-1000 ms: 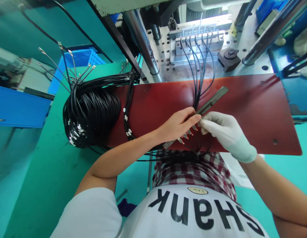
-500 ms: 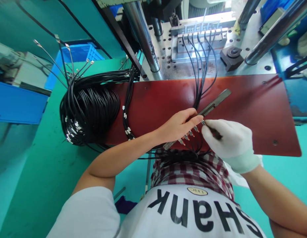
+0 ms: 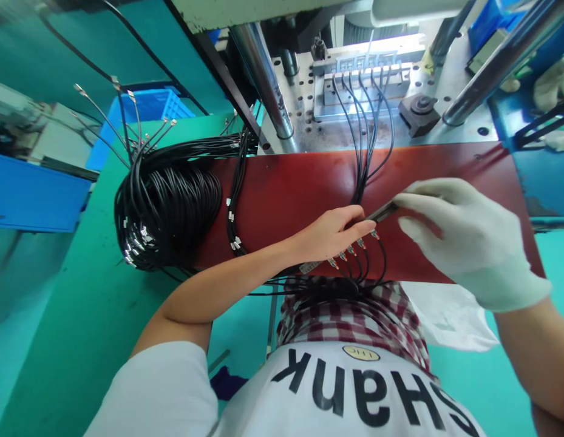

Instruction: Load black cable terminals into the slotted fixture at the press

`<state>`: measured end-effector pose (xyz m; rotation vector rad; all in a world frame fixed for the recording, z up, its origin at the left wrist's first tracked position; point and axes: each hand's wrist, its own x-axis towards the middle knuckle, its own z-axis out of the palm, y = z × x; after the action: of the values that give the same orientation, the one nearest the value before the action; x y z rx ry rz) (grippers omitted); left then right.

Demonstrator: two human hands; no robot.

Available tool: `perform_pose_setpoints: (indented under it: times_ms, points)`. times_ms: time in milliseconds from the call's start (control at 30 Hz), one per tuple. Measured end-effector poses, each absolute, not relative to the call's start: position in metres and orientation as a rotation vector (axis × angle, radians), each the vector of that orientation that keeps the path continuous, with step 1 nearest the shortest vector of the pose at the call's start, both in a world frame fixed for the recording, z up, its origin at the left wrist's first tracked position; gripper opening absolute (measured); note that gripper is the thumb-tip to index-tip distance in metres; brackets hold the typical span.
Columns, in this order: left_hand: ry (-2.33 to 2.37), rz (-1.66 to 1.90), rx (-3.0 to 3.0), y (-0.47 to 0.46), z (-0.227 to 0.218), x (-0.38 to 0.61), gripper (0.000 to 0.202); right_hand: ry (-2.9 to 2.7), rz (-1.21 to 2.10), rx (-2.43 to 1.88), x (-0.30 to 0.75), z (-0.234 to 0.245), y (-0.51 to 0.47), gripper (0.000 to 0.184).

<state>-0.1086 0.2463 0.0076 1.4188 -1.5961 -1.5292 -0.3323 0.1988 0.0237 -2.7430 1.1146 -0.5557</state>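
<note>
Right at the centre, the flat metal bar [image 3: 385,211] lies across the dark red board [image 3: 282,194], angled up to the right, and only a short stretch of it shows now; the gloved right hand [image 3: 468,243] has swung up and to the right, its white fingers [image 3: 422,193] laid over the bar's far end, which stood uncovered a moment ago; that hand was lower down then, pinching a cable, and it has let that go; how firmly this grip bears on the bar, I cannot tell; the bare left hand [image 3: 331,233] stays curled, its grip closed over the bar and the black cables [image 3: 361,176]; just past its fingertips, five crimped metal terminals [image 3: 351,249] fan out in a row above the board's near edge, their cables dropping toward the plaid cloth [image 3: 354,315] on the lap; the other way, the cables climb to the steel mould fixture [image 3: 361,91] beside a thick steel column [image 3: 263,79]; off to the left, a big coil of black cables [image 3: 167,206] sits at the board's end over the green bench [image 3: 95,291]; a blue crate [image 3: 145,106] stands beyond it; a white plastic bag [image 3: 450,315] now shows more, below the right wrist.
</note>
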Motion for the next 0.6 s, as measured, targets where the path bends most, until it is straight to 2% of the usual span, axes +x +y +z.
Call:
perform_pose_setpoints:
  times_ms: [67,133,200,333,500,567,600]
  points:
    - [-1.655,-1.551,1.406,0.243,0.011,-0.114,0.036,0.933,-0.372,-3.03,-0.336,0.026,0.185,0.033]
    - [-1.765,-1.492,1.411,0.239,0.014,-0.117,0.038,0.781,-0.186,-3.125,-0.34,0.023,0.176,0.03]
    - [-1.866,-1.253,1.46,0.235,0.017,-0.116,0.037,0.763,-0.132,-3.12,-0.349,0.017,0.172,0.027]
    - [-1.881,-0.719,1.595,0.241,0.013,-0.094,0.019,0.901,-0.173,-3.083,-0.379,0.0,0.171,0.03]
    - [-2.005,-0.805,1.784,0.287,0.0,-0.073,0.052,1.075,-0.141,-3.008,-0.409,-0.012,0.173,0.031]
    - [-2.077,-0.722,1.879,0.308,-0.003,-0.076,0.056,1.109,-0.113,-2.993,-0.413,-0.014,0.173,0.032]
    - [-2.12,-0.661,1.928,0.315,-0.004,-0.078,0.051,1.119,-0.099,-2.986,-0.414,-0.014,0.173,0.033]
